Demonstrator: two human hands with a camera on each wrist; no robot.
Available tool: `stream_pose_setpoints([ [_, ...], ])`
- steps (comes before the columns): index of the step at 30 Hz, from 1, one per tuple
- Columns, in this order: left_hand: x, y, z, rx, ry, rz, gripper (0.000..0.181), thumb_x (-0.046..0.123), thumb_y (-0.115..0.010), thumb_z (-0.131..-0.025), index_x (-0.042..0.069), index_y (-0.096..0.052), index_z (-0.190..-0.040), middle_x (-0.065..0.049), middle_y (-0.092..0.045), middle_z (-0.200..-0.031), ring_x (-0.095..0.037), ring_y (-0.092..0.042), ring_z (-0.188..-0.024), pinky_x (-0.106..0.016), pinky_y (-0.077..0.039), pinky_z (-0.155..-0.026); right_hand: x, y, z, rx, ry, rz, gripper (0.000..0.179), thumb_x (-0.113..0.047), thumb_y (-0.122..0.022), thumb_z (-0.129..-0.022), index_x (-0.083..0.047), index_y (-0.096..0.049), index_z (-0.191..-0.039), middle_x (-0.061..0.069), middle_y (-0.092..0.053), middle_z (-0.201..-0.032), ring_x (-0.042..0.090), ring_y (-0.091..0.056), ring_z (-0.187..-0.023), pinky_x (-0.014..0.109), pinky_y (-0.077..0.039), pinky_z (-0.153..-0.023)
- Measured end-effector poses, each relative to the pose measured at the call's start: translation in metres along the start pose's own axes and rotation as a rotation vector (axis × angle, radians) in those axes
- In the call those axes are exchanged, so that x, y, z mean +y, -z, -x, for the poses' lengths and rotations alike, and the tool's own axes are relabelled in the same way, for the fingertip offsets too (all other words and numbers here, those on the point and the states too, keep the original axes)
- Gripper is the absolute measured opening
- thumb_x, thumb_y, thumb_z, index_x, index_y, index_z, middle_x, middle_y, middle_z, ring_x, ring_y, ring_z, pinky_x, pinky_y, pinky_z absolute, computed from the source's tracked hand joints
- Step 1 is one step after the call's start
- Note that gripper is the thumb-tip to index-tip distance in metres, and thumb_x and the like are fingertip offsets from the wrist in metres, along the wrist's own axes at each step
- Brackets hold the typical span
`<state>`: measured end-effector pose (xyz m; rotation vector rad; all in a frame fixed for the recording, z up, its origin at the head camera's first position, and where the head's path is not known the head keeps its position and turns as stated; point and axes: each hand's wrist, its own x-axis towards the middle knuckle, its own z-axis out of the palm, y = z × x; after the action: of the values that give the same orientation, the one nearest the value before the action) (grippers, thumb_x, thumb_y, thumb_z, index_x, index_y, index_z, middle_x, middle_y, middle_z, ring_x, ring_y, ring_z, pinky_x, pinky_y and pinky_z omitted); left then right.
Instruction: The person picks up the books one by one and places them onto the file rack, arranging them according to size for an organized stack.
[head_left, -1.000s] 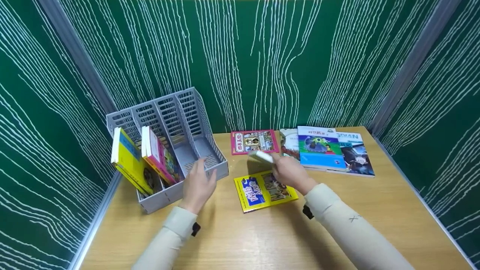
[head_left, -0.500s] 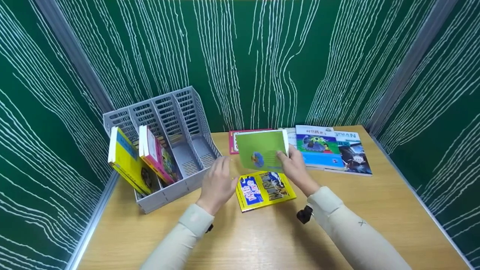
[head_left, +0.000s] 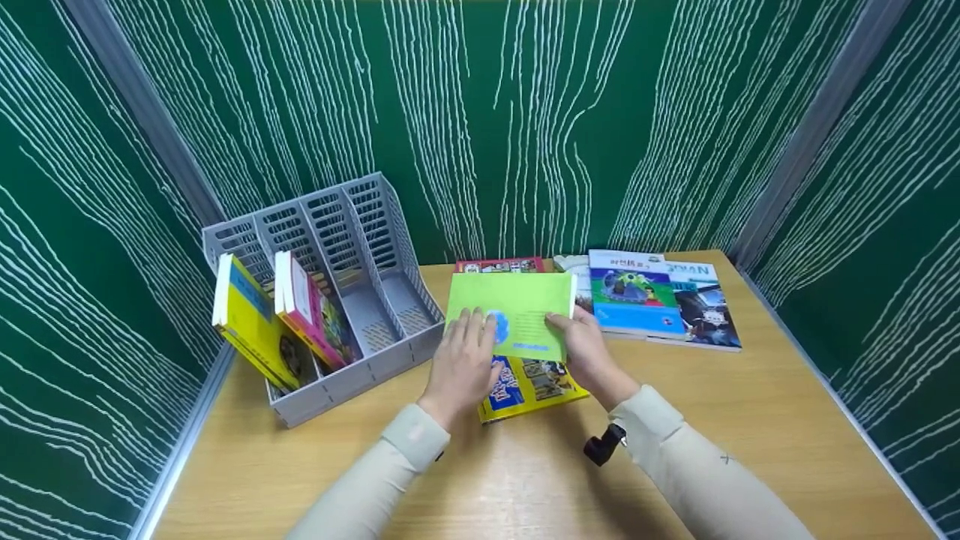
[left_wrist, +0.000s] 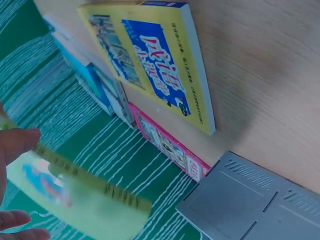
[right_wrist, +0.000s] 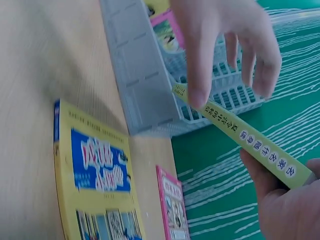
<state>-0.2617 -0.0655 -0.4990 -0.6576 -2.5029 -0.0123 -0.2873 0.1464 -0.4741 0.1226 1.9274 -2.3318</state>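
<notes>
Moved since half a second ago: green book (head_left: 525, 296), now a little farther left and nearer; left hand (head_left: 461, 360), shifted right from beside the rack onto that book's left end. At left, grey rack (head_left: 360, 382) on wooden table (head_left: 517, 480), with yellow-and-blue book (head_left: 255, 330) leaning in leftmost compartment and pink-edged book (head_left: 319, 319) leaning in second. Next, left hand's fingers extended over green cover, thumb at spine; cannot tell how firmly pressed. In middle, green book held up above table, lettered spine toward near side. Partly hidden behind it in head view: pink-framed book (head_left: 499, 265) at far side, yellow book (head_left: 536, 391) at near side. At green book's right end, right hand (head_left: 596, 352) pinching it, thumb on cover. Farther right, white book (head_left: 571, 268), blue book (head_left: 637, 289) and dark-covered book (head_left: 709, 307), overlapping.
</notes>
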Motion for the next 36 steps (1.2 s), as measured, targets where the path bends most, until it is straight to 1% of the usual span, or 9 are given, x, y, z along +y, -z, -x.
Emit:
stream_pose_setpoints([
  [4, 0.003, -0.001, -0.003, -0.003, -0.05, -0.093, 0.072, 0.038, -0.083, -0.096, 0.003, -0.056, -0.153, -0.021, -0.061, -0.155, -0.039, -0.06, -0.144, -0.05, -0.052, -0.119, 0.0, -0.006, 0.005, -0.025, -0.031, -0.062, 0.045, -0.01, -0.045, -0.113, 0.004, -0.048, -0.156, 0.015, -0.076, -0.131, 0.016, -0.077, -0.105, 0.032, -0.064, -0.093],
  [8, 0.004, -0.001, -0.007, -0.041, -0.075, -0.17, 0.061, 0.033, -0.07, -0.105, 0.004, -0.054, -0.156, -0.02, -0.059, -0.158, -0.037, -0.059, -0.146, -0.048, -0.051, -0.12, 0.0, -0.013, 0.009, -0.04, -0.044, -0.109, 0.043, -0.009, -0.047, -0.112, 0.007, -0.051, -0.152, 0.007, -0.081, -0.116, 0.016, -0.079, -0.099, 0.032, -0.065, -0.089],
  [10, 0.004, -0.002, -0.007, -0.046, -0.084, -0.201, 0.056, 0.031, -0.065, -0.109, 0.003, -0.054, -0.156, -0.019, -0.06, -0.158, -0.036, -0.06, -0.145, -0.047, -0.051, -0.12, 0.001, -0.016, 0.01, -0.052, -0.04, -0.11, 0.041, -0.008, -0.048, -0.112, 0.009, -0.053, -0.149, 0.008, -0.082, -0.115, 0.016, -0.08, -0.097, 0.032, -0.066, -0.088],
  [15, 0.004, -0.007, -0.004, 0.004, -0.107, -0.288, 0.05, 0.028, -0.06, -0.112, -0.001, -0.058, -0.153, -0.02, -0.064, -0.153, -0.036, -0.066, -0.138, -0.046, -0.058, -0.113, 0.0, -0.019, 0.011, -0.124, -0.023, -0.086, 0.042, -0.008, -0.048, -0.113, 0.009, -0.052, -0.151, 0.016, -0.078, -0.128, 0.018, -0.08, -0.102, 0.034, -0.066, -0.092],
  [19, 0.001, -0.008, -0.002, 0.056, -0.113, -0.315, 0.048, 0.023, -0.064, -0.11, -0.002, -0.06, -0.15, -0.021, -0.067, -0.149, -0.037, -0.071, -0.132, -0.046, -0.061, -0.106, -0.003, -0.021, 0.012, -0.19, -0.027, -0.041, 0.045, -0.012, -0.047, -0.114, 0.004, -0.047, -0.157, 0.022, -0.07, -0.143, 0.021, -0.078, -0.113, 0.037, -0.065, -0.097],
  [26, -0.012, -0.009, 0.001, 0.159, -0.122, -0.283, 0.045, 0.017, -0.072, -0.106, -0.005, -0.064, -0.144, -0.022, -0.073, -0.14, -0.038, -0.075, -0.124, -0.046, -0.063, -0.101, -0.009, -0.02, 0.013, -0.274, -0.021, 0.045, 0.048, -0.021, -0.049, -0.116, 0.004, -0.048, -0.157, 0.023, -0.068, -0.146, 0.023, -0.077, -0.118, 0.037, -0.064, -0.1],
  [30, -0.023, -0.005, 0.001, 0.212, -0.101, -0.22, 0.045, 0.012, -0.074, -0.103, -0.007, -0.064, -0.143, -0.023, -0.073, -0.138, -0.039, -0.075, -0.123, -0.047, -0.063, -0.1, -0.009, -0.019, 0.013, -0.291, 0.02, -0.003, 0.051, -0.027, -0.044, -0.119, 0.006, -0.048, -0.156, 0.017, -0.072, -0.141, 0.018, -0.076, -0.117, 0.032, -0.063, -0.101],
  [33, -0.034, -0.002, 0.001, 0.273, -0.075, -0.17, 0.046, 0.003, -0.075, -0.097, -0.009, -0.065, -0.14, -0.025, -0.073, -0.137, -0.041, -0.075, -0.122, -0.047, -0.063, -0.1, -0.008, -0.018, 0.01, -0.277, 0.054, -0.069, 0.054, -0.033, -0.039, -0.119, 0.009, -0.049, -0.153, 0.013, -0.075, -0.132, 0.018, -0.076, -0.113, 0.032, -0.062, -0.103],
  [36, -0.046, 0.002, 0.0, 0.337, -0.034, -0.107, 0.051, -0.004, -0.075, -0.089, -0.012, -0.065, -0.138, -0.028, -0.072, -0.136, -0.043, -0.075, -0.122, -0.049, -0.063, -0.101, -0.003, -0.016, 0.005, -0.219, 0.082, -0.035, 0.052, -0.034, -0.04, -0.119, 0.008, -0.055, -0.146, 0.015, -0.076, -0.127, 0.022, -0.076, -0.112, 0.032, -0.062, -0.102],
])
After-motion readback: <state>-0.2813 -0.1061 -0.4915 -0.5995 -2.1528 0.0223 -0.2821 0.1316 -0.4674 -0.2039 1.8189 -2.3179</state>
